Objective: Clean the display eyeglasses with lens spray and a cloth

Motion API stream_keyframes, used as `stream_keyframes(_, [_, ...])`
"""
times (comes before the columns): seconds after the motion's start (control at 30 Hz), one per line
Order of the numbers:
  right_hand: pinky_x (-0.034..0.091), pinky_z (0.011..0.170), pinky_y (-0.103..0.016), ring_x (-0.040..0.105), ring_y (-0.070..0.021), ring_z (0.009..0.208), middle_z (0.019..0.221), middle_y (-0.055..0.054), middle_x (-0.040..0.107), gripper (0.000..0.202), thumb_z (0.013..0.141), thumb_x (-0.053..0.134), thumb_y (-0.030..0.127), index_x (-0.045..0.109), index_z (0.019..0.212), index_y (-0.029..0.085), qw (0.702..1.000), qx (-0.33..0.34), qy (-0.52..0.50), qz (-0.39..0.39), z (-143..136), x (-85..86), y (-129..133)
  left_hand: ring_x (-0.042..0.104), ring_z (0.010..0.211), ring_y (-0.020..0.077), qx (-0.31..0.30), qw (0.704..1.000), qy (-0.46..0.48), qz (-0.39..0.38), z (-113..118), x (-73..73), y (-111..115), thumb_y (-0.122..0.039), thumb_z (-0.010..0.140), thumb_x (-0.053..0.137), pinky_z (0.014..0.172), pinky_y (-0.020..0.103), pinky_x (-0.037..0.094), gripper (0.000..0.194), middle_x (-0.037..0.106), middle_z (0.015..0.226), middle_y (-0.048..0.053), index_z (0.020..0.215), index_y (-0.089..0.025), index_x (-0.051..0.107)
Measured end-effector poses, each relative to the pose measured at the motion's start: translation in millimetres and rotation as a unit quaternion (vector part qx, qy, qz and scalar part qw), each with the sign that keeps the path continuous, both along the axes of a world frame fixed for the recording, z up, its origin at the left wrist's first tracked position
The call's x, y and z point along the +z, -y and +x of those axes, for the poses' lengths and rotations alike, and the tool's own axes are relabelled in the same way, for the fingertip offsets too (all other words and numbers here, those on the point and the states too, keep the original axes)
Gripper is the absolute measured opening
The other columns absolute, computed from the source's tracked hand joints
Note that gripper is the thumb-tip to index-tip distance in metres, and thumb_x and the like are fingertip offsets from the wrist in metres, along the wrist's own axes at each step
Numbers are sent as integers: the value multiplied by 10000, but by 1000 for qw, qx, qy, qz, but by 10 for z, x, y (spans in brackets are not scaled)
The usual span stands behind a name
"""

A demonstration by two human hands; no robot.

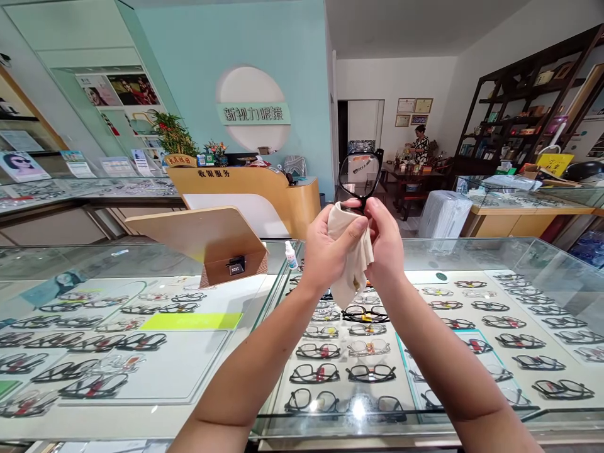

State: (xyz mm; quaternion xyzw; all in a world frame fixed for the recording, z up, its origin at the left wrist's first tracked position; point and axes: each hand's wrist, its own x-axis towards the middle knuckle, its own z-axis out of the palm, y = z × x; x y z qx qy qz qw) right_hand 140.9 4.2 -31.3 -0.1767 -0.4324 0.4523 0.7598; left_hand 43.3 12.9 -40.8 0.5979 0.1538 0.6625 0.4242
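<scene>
Both of my hands are raised over the glass display case, close together. A pair of black-framed glasses [361, 176] is held upright, one lens standing above my fingers and the lower part hidden by hands and cloth. A beige cloth [352, 264] hangs from my left hand [328, 248], which pinches it around the lower part of the glasses. My right hand [385, 242] grips the frame from the other side, its fingers closed near the bridge. Below and behind them, a small white spray bottle [290, 257] stands on the glass top.
Rows of glasses [370, 373] lie inside the glass case [453, 251]. A wooden tabletop mirror or stand [198, 236] is at left. Behind are a wooden counter [236, 189], a plastic-wrapped stack [443, 217] and a person [419, 146] standing at a far table.
</scene>
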Motion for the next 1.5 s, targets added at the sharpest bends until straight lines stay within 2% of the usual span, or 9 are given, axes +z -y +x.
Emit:
stream_keyframes(0.1, [419,521,-223,415,-98,573,680,53,466,392,908,841,540,623,769,246,1000,-15,-2,22,-31,-28,17,728,824,149,19,1000,17,-10,-8,2,1,-558,873,947,752,239,617,454,786,1058,62,1103,-199,791])
stream_keyframes(0.27, [459,659,-249,486,-121,710,806,20,563,359,989,767,553,685,846,234,995,-16,59,82,-56,-63,50,643,733,119,39,998,34,-32,-13,2,-6,-645,862,922,689,210,563,493,738,924,27,1019,-194,801])
stream_keyframes(0.53, [491,831,-305,586,-164,884,932,-25,629,328,1064,676,446,689,828,219,966,-142,136,169,-61,-56,107,533,588,103,61,997,38,-30,-48,27,31,-694,948,811,532,191,430,494,589,692,-26,940,-201,769])
stream_keyframes(0.7, [449,621,-268,483,-122,640,763,25,593,335,1005,746,524,687,838,239,994,-43,66,75,-1,-46,36,659,674,164,22,999,-21,-32,-47,44,43,-762,956,754,631,245,549,563,683,737,16,1025,-205,800])
stream_keyframes(0.87, [617,796,-332,711,-190,833,940,-20,782,284,900,820,531,765,877,252,999,35,13,0,92,35,-30,669,761,181,-21,997,-80,-10,-120,80,0,-705,949,804,739,273,563,520,740,825,38,1049,-196,832])
stream_keyframes(0.97, [645,823,-353,747,-198,840,944,-13,803,296,878,843,544,789,891,253,996,80,-9,-36,130,66,-45,656,742,182,-84,989,-113,-36,-229,124,-36,-662,895,882,694,276,541,499,744,837,42,1046,-189,842])
stream_keyframes(1.13, [644,806,-329,759,-190,874,959,-9,821,318,841,893,545,780,875,250,995,73,-34,-65,135,101,-37,696,804,190,-164,973,-147,-66,-341,156,-73,-479,815,994,735,278,575,443,789,998,62,1135,-212,845])
stream_keyframes(1.3, [662,846,-366,781,-226,977,1016,-18,831,337,833,896,571,772,899,265,993,75,-41,-76,112,112,-14,736,940,222,-121,983,-140,-19,-268,90,-66,-445,849,968,828,295,612,570,797,1143,71,1355,-247,797])
stream_keyframes(1.5, [657,913,-382,786,-244,1108,1046,-23,827,340,888,844,583,759,971,264,994,91,-20,-52,99,76,2,727,915,210,-34,991,-126,29,-148,37,-38,-473,864,954,790,271,604,580,792,1111,78,1351,-211,782])
